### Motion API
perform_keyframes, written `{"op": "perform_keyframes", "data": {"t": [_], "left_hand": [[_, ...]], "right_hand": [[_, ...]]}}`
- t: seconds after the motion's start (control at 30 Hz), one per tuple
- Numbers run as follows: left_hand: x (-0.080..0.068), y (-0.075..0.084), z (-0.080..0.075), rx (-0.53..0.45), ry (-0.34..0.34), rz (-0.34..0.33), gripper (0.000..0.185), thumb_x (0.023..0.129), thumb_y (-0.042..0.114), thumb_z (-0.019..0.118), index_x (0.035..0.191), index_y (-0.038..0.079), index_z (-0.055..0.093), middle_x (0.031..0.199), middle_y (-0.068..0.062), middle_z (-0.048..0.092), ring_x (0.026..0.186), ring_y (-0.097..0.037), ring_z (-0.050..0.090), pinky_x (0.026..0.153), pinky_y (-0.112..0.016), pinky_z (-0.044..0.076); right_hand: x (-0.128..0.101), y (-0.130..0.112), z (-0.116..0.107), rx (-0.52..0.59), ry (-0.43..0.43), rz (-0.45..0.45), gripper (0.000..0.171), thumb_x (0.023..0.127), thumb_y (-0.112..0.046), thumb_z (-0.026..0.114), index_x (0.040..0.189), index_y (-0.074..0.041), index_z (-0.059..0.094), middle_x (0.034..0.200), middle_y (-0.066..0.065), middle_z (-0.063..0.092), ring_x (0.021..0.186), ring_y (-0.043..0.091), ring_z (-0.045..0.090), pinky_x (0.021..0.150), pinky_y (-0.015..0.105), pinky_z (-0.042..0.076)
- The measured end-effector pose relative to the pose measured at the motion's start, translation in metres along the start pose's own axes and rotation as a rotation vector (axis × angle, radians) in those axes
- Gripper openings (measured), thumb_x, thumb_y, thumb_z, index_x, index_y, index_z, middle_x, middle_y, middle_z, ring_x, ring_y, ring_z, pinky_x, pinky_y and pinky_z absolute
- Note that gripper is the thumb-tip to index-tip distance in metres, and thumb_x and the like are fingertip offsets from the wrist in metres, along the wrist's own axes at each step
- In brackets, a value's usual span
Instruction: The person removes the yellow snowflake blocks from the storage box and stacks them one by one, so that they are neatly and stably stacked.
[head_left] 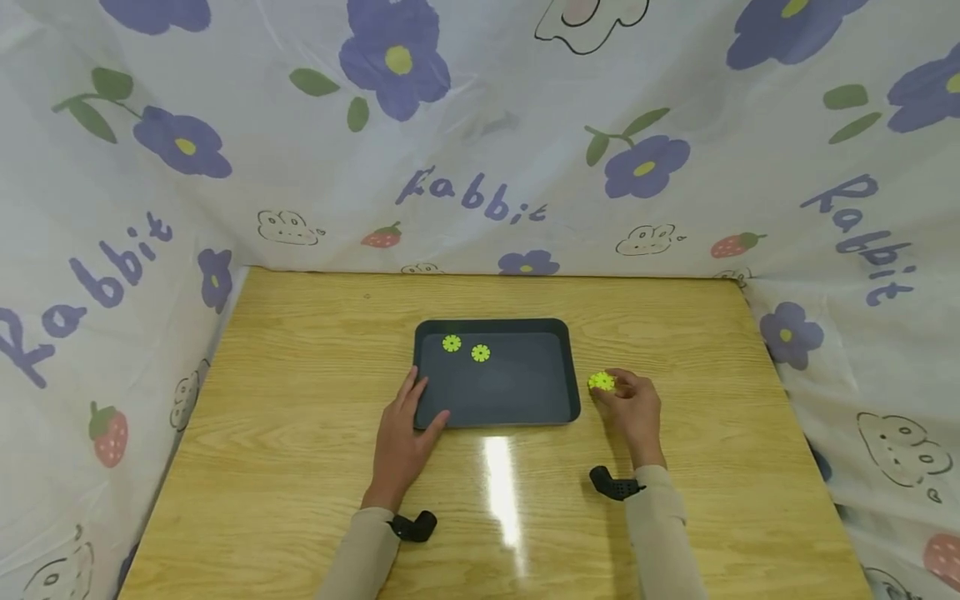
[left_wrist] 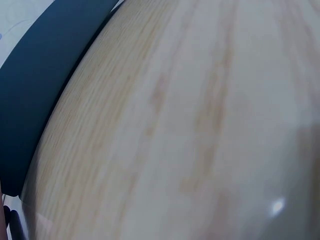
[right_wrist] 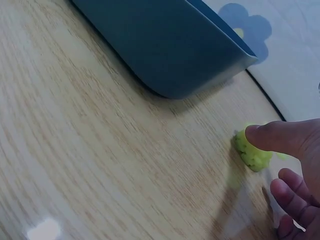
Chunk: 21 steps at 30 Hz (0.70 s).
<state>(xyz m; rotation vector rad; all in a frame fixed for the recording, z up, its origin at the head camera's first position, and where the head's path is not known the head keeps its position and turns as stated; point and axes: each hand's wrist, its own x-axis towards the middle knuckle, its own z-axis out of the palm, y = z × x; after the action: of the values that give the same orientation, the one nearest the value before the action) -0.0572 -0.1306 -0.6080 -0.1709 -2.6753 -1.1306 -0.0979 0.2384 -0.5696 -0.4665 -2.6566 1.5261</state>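
A dark rectangular tray (head_left: 525, 412) lies in the middle of the wooden table (head_left: 300, 400). Two yellow-green gear-shaped discs (head_left: 452, 343) (head_left: 481, 353) lie in its far left part. My left hand (head_left: 408, 421) rests on the tray's near left corner, fingers along its left rim and thumb on the front edge. My right hand (head_left: 626, 398) is just right of the tray and pinches a third yellow-green disc (head_left: 601, 382) at table level. In the right wrist view the thumb presses on this disc (right_wrist: 252, 152) beside the tray's wall (right_wrist: 170, 55).
A flowered cloth (head_left: 480, 125) hangs around the table at the back and both sides. Black wrist mounts (head_left: 414, 526) (head_left: 613, 484) sit at each sleeve. The left wrist view shows only table grain (left_wrist: 190, 130) and the tray's edge (left_wrist: 35, 85).
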Motion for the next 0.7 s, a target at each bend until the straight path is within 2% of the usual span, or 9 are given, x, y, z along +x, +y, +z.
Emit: {"op": "perform_keyframes", "data": {"t": [0.13, 0.33, 0.7], "left_hand": [[-0.0005, 0.0008, 0.0000, 0.003, 0.000, -0.005, 0.068, 0.093, 0.051, 0.060, 0.149, 0.018, 0.040, 0.159, 0.012, 0.019, 0.137, -0.027, 0.036, 0.106, -0.052, 0.035], [0.0002, 0.0010, 0.0001, 0.003, 0.009, 0.000, 0.068, 0.093, 0.050, 0.061, 0.149, 0.017, 0.041, 0.159, 0.012, 0.020, 0.137, -0.026, 0.037, 0.105, -0.051, 0.036], [0.0002, 0.0014, 0.0010, 0.014, 0.018, 0.014, 0.068, 0.092, 0.049, 0.062, 0.148, 0.016, 0.042, 0.159, 0.009, 0.022, 0.135, -0.028, 0.039, 0.104, -0.052, 0.037]], "right_hand": [[-0.0001, -0.0013, -0.0001, -0.018, -0.012, -0.017, 0.040, 0.082, -0.016, 0.079, 0.119, -0.007, 0.069, 0.121, 0.016, 0.053, 0.096, 0.028, 0.054, 0.079, 0.040, 0.047], [0.0025, -0.0021, 0.0007, -0.050, -0.027, -0.063, 0.039, 0.081, -0.015, 0.080, 0.118, -0.006, 0.070, 0.122, 0.015, 0.057, 0.090, 0.026, 0.055, 0.076, 0.037, 0.046], [0.0028, -0.0006, 0.0019, -0.091, -0.038, -0.094, 0.038, 0.081, -0.012, 0.080, 0.117, -0.004, 0.070, 0.113, 0.017, 0.060, 0.089, 0.028, 0.055, 0.075, 0.038, 0.046]]}}
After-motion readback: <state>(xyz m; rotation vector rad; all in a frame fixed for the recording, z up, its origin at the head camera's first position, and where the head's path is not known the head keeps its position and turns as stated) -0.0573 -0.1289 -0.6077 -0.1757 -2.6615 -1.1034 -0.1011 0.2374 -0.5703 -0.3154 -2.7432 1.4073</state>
